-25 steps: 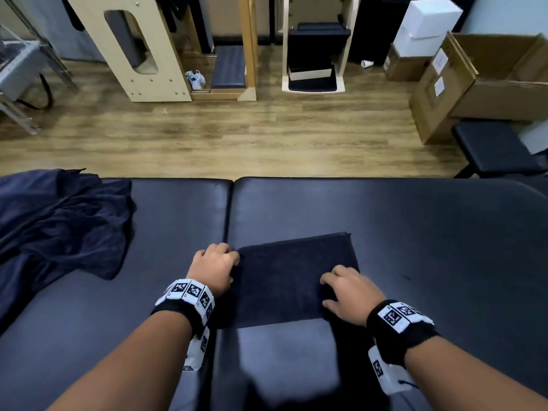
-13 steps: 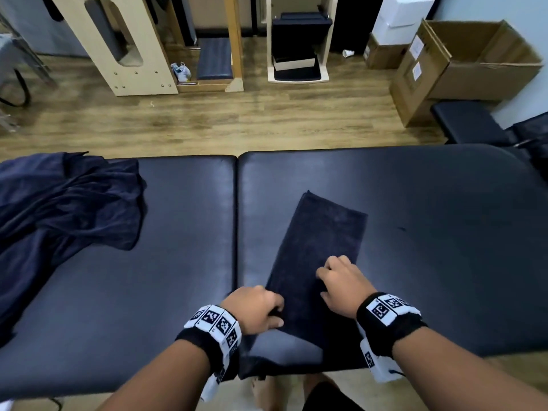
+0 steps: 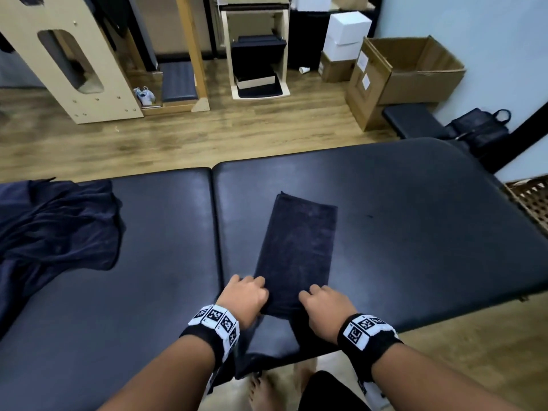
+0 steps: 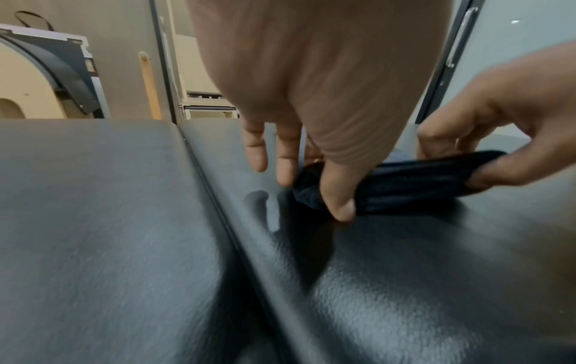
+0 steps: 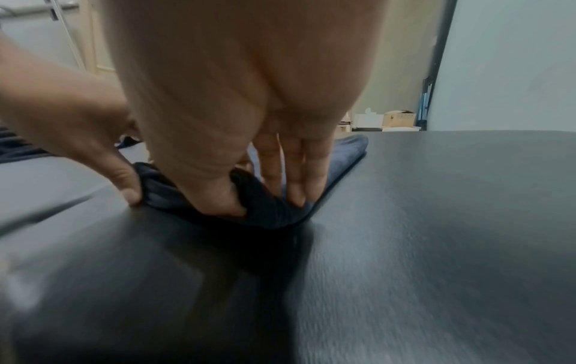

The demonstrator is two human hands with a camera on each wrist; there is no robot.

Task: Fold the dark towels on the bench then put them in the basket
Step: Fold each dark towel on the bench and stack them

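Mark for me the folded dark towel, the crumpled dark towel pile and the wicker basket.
Folded dark towel (image 3: 296, 244): head view, middle of its top face.
Crumpled dark towel pile (image 3: 53, 226): head view, centre of the heap.
Wicker basket (image 3: 532, 200): head view, woven rim.

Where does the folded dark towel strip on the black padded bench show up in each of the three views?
Head: the folded dark towel strip lies lower centre, running away from the person; left hand and right hand pinch its near end.
Left wrist: centre right, only the near end shows, edge-on between the thumbs.
Right wrist: centre, bunched near end under the fingers.
Shared landmark: the seam between the bench pads, left of the towel in every view.
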